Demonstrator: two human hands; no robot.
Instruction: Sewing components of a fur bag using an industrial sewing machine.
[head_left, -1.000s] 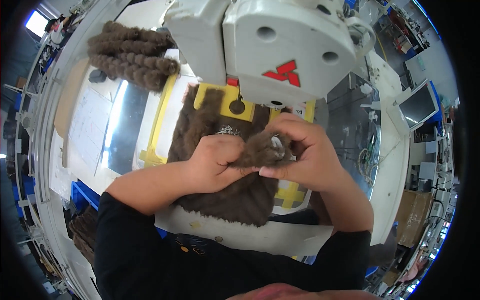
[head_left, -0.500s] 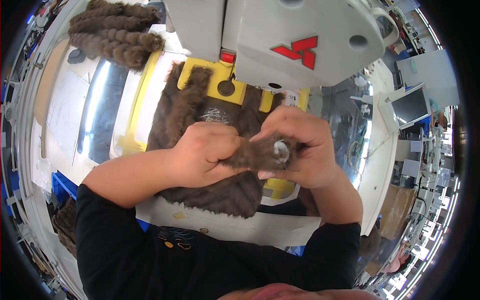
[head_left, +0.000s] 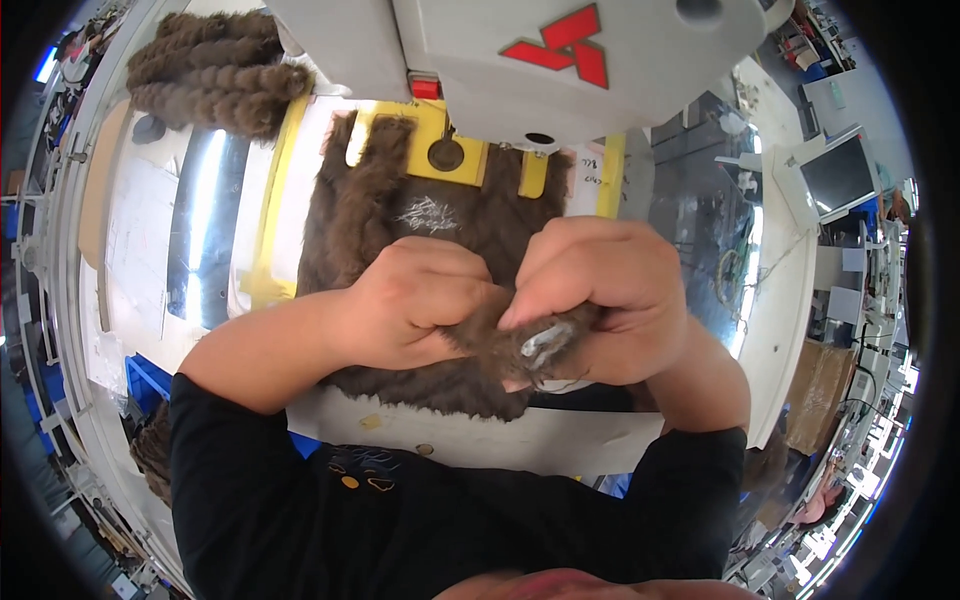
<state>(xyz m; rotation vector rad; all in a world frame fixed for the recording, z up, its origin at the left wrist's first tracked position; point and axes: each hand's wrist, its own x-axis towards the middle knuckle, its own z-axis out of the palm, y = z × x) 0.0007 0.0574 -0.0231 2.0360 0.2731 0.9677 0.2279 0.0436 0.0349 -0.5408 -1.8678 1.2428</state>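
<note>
Left hand (head_left: 425, 300) closed in a fist-like pinch, curled fingers and thumb gripping the near end of a brown fur piece (head_left: 490, 345); right hand (head_left: 610, 295) curled round the other end, 1 fingertip pressing from above, another digit tip showing at its lower edge, gap filled by fur; 2 hands side by side, near each other, fur bridging them; a whitish patch (head_left: 545, 343) shows at the right end of the piece, facing the person, material unclear; piece is at mid-picture, over the larger brown fur panel (head_left: 440, 390), can't tell if joined to it; panel lies flat, ragged lower edge toward the person, pale stitch-like lines (head_left: 430, 213) on its smoother middle just beyond the left hand, long fluffy strip (head_left: 375, 180) running up its left part; yellow plate (head_left: 465, 168) across the panel's far part, dark round disc (head_left: 445, 154) hanging over it; white machine head (head_left: 470, 55) above, red emblem on its front, small red part (head_left: 425, 87) at its left; bundle of fluffy brown strips (head_left: 215, 70) far left on the table, dark rounded lump (head_left: 148, 129) just below; blue bin (head_left: 150, 380) lower left; monitor (head_left: 838, 178) right, cardboard box (head_left: 820, 400) lower right
</note>
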